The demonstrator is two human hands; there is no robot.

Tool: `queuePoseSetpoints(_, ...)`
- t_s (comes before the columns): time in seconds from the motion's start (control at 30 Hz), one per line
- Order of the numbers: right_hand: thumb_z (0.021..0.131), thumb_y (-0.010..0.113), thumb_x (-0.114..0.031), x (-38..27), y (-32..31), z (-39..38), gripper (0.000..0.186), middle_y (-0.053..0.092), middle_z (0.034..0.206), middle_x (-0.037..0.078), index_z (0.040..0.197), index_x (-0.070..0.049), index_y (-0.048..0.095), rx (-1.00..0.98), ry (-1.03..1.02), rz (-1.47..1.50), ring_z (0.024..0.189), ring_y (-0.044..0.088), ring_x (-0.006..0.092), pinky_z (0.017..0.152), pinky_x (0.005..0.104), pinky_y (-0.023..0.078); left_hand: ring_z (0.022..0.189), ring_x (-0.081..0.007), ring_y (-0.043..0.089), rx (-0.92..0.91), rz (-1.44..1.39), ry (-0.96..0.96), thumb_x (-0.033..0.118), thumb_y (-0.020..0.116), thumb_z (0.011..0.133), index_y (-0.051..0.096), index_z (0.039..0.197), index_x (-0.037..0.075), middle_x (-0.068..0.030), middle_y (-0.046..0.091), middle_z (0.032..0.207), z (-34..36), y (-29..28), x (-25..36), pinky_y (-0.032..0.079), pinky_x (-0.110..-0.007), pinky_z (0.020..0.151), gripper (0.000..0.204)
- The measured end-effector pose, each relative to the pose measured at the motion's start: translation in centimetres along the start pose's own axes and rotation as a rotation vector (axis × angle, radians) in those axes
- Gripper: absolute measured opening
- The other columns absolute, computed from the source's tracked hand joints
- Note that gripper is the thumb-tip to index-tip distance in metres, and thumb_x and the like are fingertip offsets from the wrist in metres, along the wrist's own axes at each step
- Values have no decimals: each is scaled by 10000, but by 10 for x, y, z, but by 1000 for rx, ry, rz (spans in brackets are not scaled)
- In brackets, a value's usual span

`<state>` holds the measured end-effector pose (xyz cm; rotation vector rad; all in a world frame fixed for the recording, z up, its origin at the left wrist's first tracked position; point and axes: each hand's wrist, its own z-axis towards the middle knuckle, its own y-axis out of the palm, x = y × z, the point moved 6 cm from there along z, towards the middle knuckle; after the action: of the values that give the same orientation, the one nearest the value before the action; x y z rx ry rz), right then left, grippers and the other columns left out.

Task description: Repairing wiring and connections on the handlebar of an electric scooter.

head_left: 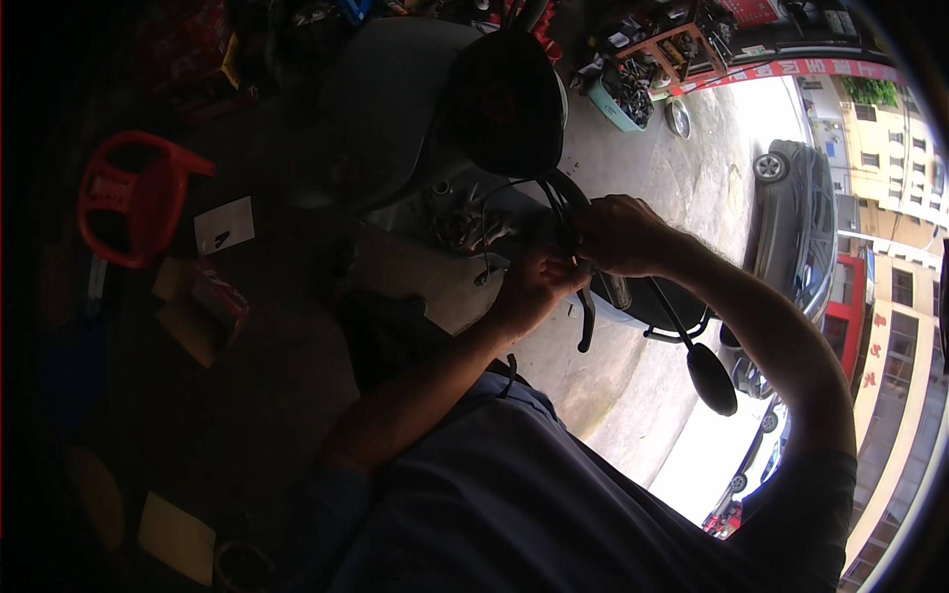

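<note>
My two hands meet at the handlebar area of a scooter or motorbike. My left hand (539,282) is closed, its thumb and fingers pinched together just above a black brake lever (586,324). What it pinches is too dark to make out. Close beside it, my right hand (623,235) has its fingers curled in by several black cables (557,203); its grip hides what is inside. A dark handlebar grip (617,289) shows below my right hand. A rear-view mirror (712,380) on a thin stem sticks out toward the lower right.
Beyond my hands stands a grey vehicle body with a black rounded panel (504,104). Metal parts (460,222) lie beneath. A red plastic chair (133,198), an open carton (203,316) and a green bin of parts (621,104) are around. A dark car (794,227) is parked outside.
</note>
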<state>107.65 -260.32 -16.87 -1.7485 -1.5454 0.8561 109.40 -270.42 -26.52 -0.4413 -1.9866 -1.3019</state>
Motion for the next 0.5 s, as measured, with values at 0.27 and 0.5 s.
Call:
queuePoseSetpoints(0.27, 716, 668, -239, -4, 4, -3, 223, 665, 823, 131, 876, -84, 655, -38, 77, -12, 812, 657, 316, 717, 427, 524, 848, -147, 616, -14, 5, -26, 58, 700, 818, 568, 953, 37, -54, 629, 884, 0, 0, 3, 498, -294, 767, 190)
queuePoseSetpoints(0.5, 790, 595, -231, -5, -5, 6, 153, 653, 798, 120, 834, -95, 651, -122, -162, -6, 779, 644, 303, 694, 405, 504, 881, -145, 608, 8, -9, -13, 68, 707, 816, 556, 985, 38, -57, 613, 923, -1, 0, 5, 497, -294, 770, 229)
